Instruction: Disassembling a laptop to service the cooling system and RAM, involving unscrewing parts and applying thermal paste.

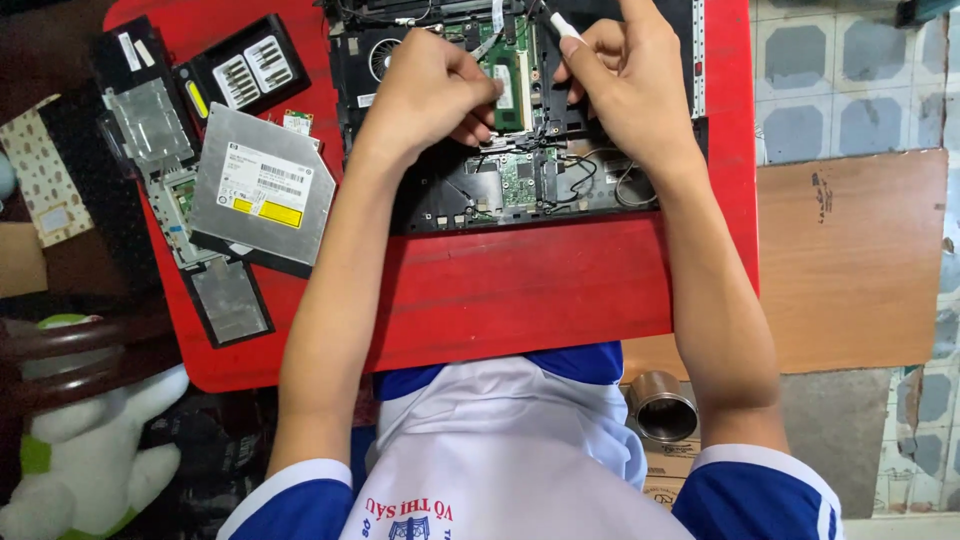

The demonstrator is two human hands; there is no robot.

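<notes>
Opened laptop (520, 150) sits on the red table (520, 290), top edge cut off by the frame. Left hand (430, 95) rests curled on the green memory module (505, 85), mostly hiding it. Right hand (625, 85) pinches a thin white-handled tool (563, 22); its tip is out of view.

A home repair corner: tiled floor (850, 90), plush toy (90, 470), red table (520, 290).

One opened laptop chassis (520, 130) lies on one red table (520, 290), with one silver optical drive (262, 190) and one black screwdriver-bit case (245, 68) beside it. Two hands work there, the left hand (432, 90) and the right hand (622, 85). One metal can (662, 405) and one white plush toy (85, 460) sit below.
</notes>
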